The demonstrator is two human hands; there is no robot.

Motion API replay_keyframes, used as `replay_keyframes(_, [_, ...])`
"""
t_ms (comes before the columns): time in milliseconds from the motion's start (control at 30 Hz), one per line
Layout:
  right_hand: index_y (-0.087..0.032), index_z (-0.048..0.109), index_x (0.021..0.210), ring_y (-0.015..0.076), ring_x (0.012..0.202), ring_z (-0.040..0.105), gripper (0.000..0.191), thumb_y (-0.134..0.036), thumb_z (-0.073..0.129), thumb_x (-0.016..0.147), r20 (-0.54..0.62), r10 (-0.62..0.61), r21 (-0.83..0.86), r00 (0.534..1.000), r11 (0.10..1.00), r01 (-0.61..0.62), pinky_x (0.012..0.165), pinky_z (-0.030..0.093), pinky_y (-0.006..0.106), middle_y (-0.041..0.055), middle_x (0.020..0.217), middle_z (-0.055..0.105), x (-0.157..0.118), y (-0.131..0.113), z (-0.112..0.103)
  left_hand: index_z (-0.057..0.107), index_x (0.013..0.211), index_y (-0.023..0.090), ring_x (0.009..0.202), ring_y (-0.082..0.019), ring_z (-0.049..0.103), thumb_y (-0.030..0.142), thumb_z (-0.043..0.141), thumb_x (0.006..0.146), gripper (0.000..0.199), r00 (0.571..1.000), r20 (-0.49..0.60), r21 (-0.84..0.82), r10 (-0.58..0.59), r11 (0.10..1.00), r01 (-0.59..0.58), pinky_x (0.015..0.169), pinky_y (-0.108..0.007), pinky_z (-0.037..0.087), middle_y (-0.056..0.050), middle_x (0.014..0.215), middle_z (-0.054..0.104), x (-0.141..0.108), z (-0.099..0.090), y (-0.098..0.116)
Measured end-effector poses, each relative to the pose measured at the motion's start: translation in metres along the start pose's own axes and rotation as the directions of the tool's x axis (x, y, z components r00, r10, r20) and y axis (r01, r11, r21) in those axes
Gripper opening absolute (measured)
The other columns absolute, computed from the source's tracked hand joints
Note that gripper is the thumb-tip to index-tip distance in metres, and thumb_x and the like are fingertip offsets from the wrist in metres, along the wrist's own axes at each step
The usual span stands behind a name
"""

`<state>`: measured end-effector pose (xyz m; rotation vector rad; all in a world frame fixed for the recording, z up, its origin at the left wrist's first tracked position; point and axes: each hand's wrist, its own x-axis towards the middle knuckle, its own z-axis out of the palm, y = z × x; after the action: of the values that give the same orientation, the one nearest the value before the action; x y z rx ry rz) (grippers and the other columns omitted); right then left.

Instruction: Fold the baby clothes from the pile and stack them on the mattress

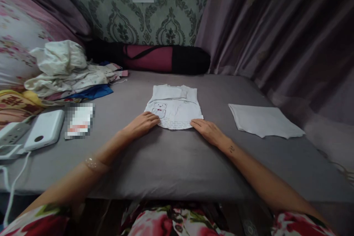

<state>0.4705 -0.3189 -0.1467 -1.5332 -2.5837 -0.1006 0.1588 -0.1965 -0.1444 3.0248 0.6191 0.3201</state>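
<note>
A small white shirt (177,110) lies in front of me on the grey bed surface, its sleeves folded across the upper part. A bear drawing with a red bow and lines of print show on its front. At the lower left edge of the shirt, my left hand (145,122) is closed on the hem. My right hand (207,129) grips the hem at the lower right, fingers pointing inward. Both thumbs are mostly hidden.
A folded white cloth (265,121) lies at the right. To the left are a white power bank (45,129), a power strip (12,134), a blurred-out item (80,120) and heaped clothes (69,73). A black and maroon bag (149,58) lies along the wall.
</note>
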Motion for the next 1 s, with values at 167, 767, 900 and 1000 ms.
replay_keyframes(167, [-0.018, 0.062, 0.118, 0.0214, 0.111, 0.062, 0.04, -0.001, 0.043, 0.088, -0.012, 0.059, 0.128, 0.998, 0.99, -0.057, 0.095, 0.051, 0.039, 0.0117, 0.121, 0.066, 0.002, 0.007, -0.004, 0.063, 0.112, 0.019, 0.105, -0.022, 0.061, 0.016, 0.039, 0.092, 0.031, 0.997, 0.055, -0.069, -0.061, 0.996, 0.065, 0.094, -0.037, 0.047, -0.012, 0.113, 0.066, 0.001, 0.0, -0.003])
replay_keyframes(767, [-0.02, 0.063, 0.119, 0.0213, 0.106, 0.063, 0.043, -0.002, 0.039, 0.088, -0.189, 0.19, 0.039, 0.963, 0.982, -0.186, 0.09, 0.048, 0.033, 0.0089, 0.119, 0.067, 0.055, 0.043, -0.038, 0.059, 0.117, 0.019, 0.096, -0.02, 0.062, 0.021, 0.034, 0.096, 0.033, 0.877, -0.361, -0.01, -0.317, 0.942, 0.336, 0.085, -0.031, 0.046, -0.01, 0.111, 0.065, 0.047, -0.009, -0.025])
replay_keyframes(900, [-0.021, 0.062, 0.119, 0.0214, 0.106, 0.063, 0.041, -0.004, 0.041, 0.088, -0.205, 0.209, 0.038, 0.956, 0.978, -0.206, 0.089, 0.048, 0.032, 0.0085, 0.119, 0.067, 0.07, 0.057, -0.04, 0.058, 0.12, 0.02, 0.099, -0.02, 0.06, 0.019, 0.034, 0.095, 0.035, 0.885, -0.362, -0.003, -0.293, 0.95, 0.313, 0.086, -0.03, 0.046, -0.01, 0.111, 0.064, 0.066, -0.015, -0.04])
replay_keyframes(1000, [-0.022, 0.062, 0.118, 0.0207, 0.104, 0.063, 0.039, -0.005, 0.041, 0.089, -0.206, 0.212, 0.034, 0.955, 0.977, -0.21, 0.086, 0.048, 0.03, 0.0072, 0.116, 0.068, 0.08, 0.067, -0.04, 0.057, 0.121, 0.02, 0.099, -0.02, 0.059, 0.016, 0.034, 0.093, 0.037, 0.904, -0.335, 0.021, -0.264, 0.958, 0.287, 0.087, -0.031, 0.046, -0.01, 0.113, 0.062, 0.078, -0.018, -0.054])
